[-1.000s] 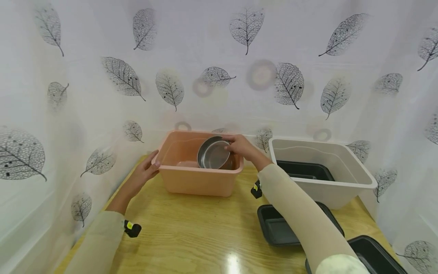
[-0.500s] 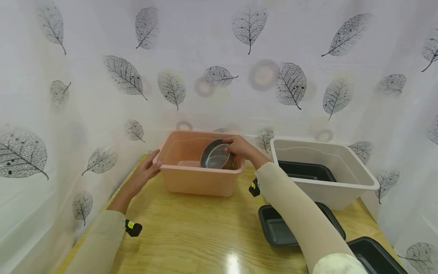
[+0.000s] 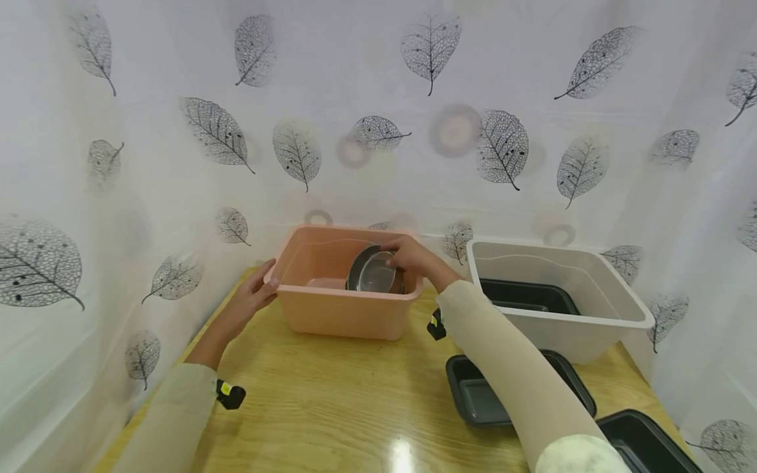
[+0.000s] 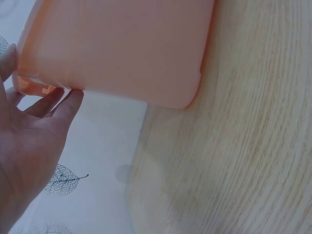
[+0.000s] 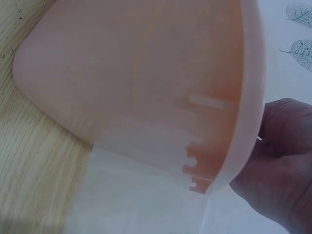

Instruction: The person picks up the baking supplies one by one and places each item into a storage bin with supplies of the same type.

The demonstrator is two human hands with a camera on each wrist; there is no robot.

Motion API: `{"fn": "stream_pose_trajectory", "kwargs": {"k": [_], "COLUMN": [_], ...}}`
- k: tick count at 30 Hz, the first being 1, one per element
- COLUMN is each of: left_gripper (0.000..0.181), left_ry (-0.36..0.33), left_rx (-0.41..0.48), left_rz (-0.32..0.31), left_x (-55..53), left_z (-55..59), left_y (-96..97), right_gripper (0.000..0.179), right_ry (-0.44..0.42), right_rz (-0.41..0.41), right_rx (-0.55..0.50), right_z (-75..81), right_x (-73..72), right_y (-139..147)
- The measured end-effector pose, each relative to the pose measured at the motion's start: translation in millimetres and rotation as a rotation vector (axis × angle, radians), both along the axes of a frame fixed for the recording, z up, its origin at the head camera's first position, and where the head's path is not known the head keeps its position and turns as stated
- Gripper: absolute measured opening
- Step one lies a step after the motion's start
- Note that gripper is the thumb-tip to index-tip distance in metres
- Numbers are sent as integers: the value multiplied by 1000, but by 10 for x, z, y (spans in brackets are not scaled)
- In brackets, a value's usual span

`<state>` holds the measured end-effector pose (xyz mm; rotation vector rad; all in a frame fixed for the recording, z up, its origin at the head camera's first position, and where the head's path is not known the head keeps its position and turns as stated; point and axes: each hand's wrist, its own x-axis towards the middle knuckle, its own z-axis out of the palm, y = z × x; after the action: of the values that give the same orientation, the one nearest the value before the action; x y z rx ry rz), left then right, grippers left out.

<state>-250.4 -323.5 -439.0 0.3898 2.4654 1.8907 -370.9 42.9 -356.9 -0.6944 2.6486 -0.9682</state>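
Observation:
A peach plastic bin [image 3: 343, 316] stands at the back of the table, left of centre. My left hand [image 3: 248, 299] grips the rim at its left end, with the thumb over the edge and the fingers below, as the left wrist view shows. Inside the bin's right half, a round metal cake pan [image 3: 375, 274] leans on its side, another round rim close behind it. My right hand [image 3: 411, 255] reaches over the right end and pinches the pan's upper edge. In the right wrist view the bin's rim hides my fingertips and the pan.
To the right stands a grey-white bin [image 3: 568, 328] with a dark rectangular pan [image 3: 532, 294] inside. Two more dark pans lie on the wooden table [image 3: 331, 401] at the front right, partly behind my right sleeve. A leaf-print curtain [image 3: 367, 177] hangs close behind both bins.
The metal pan in my right hand has shifted slightly right and lower in the peach bin, and its face has turned. My left hand keeps its place on the rim.

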Motion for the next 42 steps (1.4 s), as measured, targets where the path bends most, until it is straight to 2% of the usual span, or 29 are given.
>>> {"fn": "stream_pose_trajectory", "kwargs": {"k": [3,7,18,26,30,37,42], "left_gripper": [68,69,69,70,71,72,71], "left_ry": [1,4,1,-7,-6,-11,18], "left_rx": [5,3,0,-9,-3,35,73], "left_rz": [3,2,2,6,4,17,24], "left_x": [-3,-5,-2,10,21,48,113], "left_z": [2,10,-6,-5,4,1,-21], "left_y": [13,20,13,18,20,50,59], "right_gripper": [51,51,57,59,58,60,58], "right_ry": [41,53,3,21,49,20,80], "right_rz": [-3,8,11,40,46,14,-3], "right_rx": [28,15,-47,-96,-112,-121,-120], "right_z": [-4,-10,39,120,159,221,224], "right_x": [-2,7,83,201,269,385,451], "right_y": [3,34,168,316,413,662,879]}}
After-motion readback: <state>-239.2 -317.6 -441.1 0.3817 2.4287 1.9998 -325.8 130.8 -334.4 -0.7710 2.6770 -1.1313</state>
